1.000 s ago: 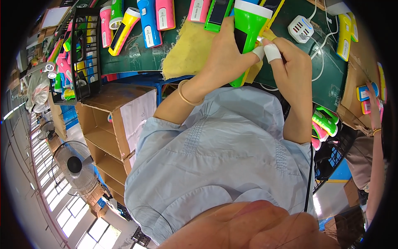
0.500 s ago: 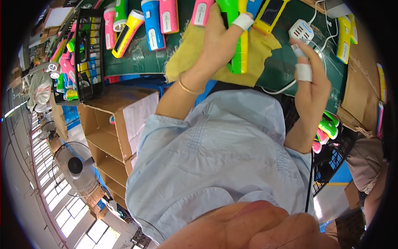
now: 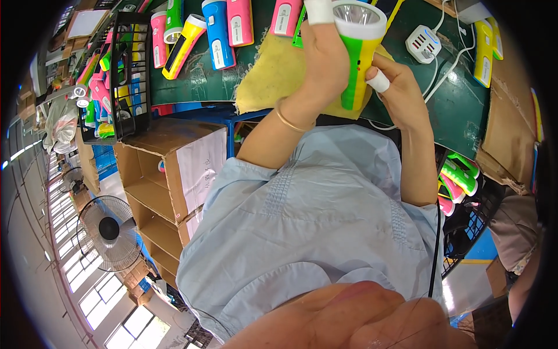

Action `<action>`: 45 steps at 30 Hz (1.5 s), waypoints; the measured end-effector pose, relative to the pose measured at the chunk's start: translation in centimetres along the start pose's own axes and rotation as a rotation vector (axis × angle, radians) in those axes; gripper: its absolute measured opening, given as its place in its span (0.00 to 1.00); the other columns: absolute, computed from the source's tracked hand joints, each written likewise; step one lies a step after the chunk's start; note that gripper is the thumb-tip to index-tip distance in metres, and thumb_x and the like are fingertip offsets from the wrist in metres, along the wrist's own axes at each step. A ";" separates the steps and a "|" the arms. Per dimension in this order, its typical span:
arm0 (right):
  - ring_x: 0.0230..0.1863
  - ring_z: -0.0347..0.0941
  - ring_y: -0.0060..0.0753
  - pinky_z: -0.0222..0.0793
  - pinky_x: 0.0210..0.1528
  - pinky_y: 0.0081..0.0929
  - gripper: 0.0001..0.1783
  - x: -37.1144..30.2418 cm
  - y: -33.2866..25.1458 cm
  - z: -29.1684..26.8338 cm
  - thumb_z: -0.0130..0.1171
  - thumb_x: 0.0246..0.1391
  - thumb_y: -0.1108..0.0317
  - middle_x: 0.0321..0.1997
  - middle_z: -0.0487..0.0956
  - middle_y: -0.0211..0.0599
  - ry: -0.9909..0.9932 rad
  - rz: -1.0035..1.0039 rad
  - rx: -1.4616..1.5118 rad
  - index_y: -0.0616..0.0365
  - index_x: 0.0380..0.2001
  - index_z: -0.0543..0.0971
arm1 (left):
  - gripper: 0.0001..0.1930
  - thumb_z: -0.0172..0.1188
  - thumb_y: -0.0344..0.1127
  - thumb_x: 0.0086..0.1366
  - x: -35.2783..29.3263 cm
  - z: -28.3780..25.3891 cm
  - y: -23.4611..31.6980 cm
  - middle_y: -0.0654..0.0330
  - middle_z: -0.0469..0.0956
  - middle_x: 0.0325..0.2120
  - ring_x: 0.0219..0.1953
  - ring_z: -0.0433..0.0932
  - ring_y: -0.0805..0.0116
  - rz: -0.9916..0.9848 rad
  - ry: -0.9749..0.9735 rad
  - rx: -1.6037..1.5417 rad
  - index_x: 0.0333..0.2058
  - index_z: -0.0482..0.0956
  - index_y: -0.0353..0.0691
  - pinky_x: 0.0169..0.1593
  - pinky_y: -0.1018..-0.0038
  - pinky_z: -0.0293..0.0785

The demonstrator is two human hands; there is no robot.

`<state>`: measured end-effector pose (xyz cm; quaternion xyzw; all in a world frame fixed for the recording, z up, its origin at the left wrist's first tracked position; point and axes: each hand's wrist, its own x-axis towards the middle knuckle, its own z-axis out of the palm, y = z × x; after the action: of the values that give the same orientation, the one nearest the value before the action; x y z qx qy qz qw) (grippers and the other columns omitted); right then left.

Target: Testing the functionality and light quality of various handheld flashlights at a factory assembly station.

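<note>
A green and yellow flashlight (image 3: 356, 72) with a white rim stands tilted over a yellow cloth (image 3: 261, 75), its clear lens end up and toward me. My left hand (image 3: 328, 61) grips it from the left; white tape wraps one of its digits, and the other fingers are mostly hidden. From the right, my right hand (image 3: 404, 96) closes on the flashlight's side, its taped thumb bent near small red dots on the body. The tips of its other fingers are hidden. A white charging hub (image 3: 422, 44) with several ports and white cables (image 3: 447, 68) lies right of this hand.
Pink, blue, green and yellow flashlights (image 3: 218, 38) line the green tabletop (image 3: 192, 90). A black basket (image 3: 129, 81) holds more at left, above a cardboard shelf box (image 3: 157, 142). Another basket (image 3: 465, 224) with flashlights stands at lower right. A fan (image 3: 108, 228) is at lower left.
The flashlight has turned so its lens end shows. My right hand has come left from beside the charging hub to the flashlight. My left hand has shifted right and rotated around it.
</note>
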<state>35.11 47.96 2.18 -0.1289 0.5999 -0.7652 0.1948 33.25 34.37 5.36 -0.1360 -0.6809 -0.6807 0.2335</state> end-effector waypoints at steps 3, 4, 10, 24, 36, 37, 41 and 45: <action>0.44 0.68 0.21 0.62 0.49 0.20 0.22 0.5 0.0 0.0 0.57 0.53 0.62 0.43 0.75 0.30 0.003 -0.062 0.003 0.67 0.47 0.73 | 0.28 0.31 0.54 0.67 -0.4 0.3 -0.6 0.62 0.75 0.25 0.26 0.73 0.72 -0.446 0.201 -0.454 0.31 0.73 0.37 0.30 0.78 0.70; 0.41 0.68 0.19 0.63 0.46 0.19 0.21 0.3 0.0 0.3 0.56 0.54 0.63 0.40 0.75 0.31 0.029 -0.080 -0.033 0.66 0.47 0.72 | 0.29 0.30 0.56 0.66 -0.7 0.3 -1.3 0.61 0.75 0.23 0.23 0.73 0.71 -0.590 0.237 -0.529 0.29 0.73 0.37 0.28 0.78 0.69; 0.29 0.69 0.27 0.66 0.29 0.25 0.20 0.5 -0.4 0.1 0.55 0.53 0.57 0.28 0.73 0.32 -0.084 0.240 -0.189 0.64 0.40 0.72 | 0.36 0.27 0.66 0.62 1.3 -1.5 -2.0 0.57 0.75 0.25 0.26 0.75 0.65 -0.695 -0.008 -0.913 0.37 0.72 0.37 0.30 0.74 0.73; 0.44 0.69 0.25 0.63 0.46 0.21 0.24 0.2 -0.2 -0.2 0.55 0.53 0.63 0.41 0.75 0.37 0.044 -0.010 -0.285 0.66 0.50 0.69 | 0.42 0.28 0.68 0.60 0.2 -1.1 -1.4 0.53 0.74 0.20 0.20 0.72 0.61 -0.731 0.076 -1.019 0.42 0.71 0.28 0.26 0.72 0.70; 0.40 0.69 0.22 0.65 0.43 0.22 0.22 -0.2 1.6 -0.1 0.49 0.57 0.55 0.37 0.75 0.36 0.248 0.040 0.063 0.67 0.41 0.73 | 0.22 0.37 0.51 0.65 2.5 2.0 -3.9 0.58 0.76 0.31 0.32 0.77 0.66 -0.534 0.199 -0.764 0.39 0.71 0.39 0.36 0.69 0.75; 0.38 0.73 0.33 0.70 0.38 0.29 0.27 -0.8 0.1 -1.3 0.45 0.57 0.49 0.41 0.75 0.40 0.373 0.202 0.208 0.62 0.48 0.67 | 0.19 0.38 0.46 0.65 4.4 1.0 -3.4 0.55 0.76 0.29 0.29 0.78 0.63 -0.661 -0.064 -0.467 0.41 0.70 0.36 0.37 0.68 0.75; 0.45 0.70 0.40 0.67 0.48 0.37 0.28 -4.4 -4.6 -11.0 0.44 0.59 0.53 0.46 0.71 0.48 0.744 -0.219 0.186 0.61 0.54 0.60 | 0.15 0.53 0.32 0.55 15.0 -8.3 -6.2 0.45 0.77 0.31 0.35 0.77 0.54 -0.073 -0.103 0.585 0.39 0.73 0.28 0.40 0.69 0.72; 0.48 0.69 0.40 0.65 0.52 0.34 0.24 -7.8 -3.9 -21.1 0.48 0.58 0.62 0.48 0.71 0.46 1.097 -0.321 0.003 0.65 0.52 0.63 | 0.19 0.49 0.27 0.51 25.0 -28.4 -17.3 0.40 0.74 0.38 0.43 0.72 0.46 0.123 -0.009 1.435 0.44 0.70 0.30 0.47 0.61 0.69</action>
<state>32.45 70.61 1.06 0.1980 0.5851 -0.7409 -0.2635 7.00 2.30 1.95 0.0100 -0.9524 -0.0507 0.3005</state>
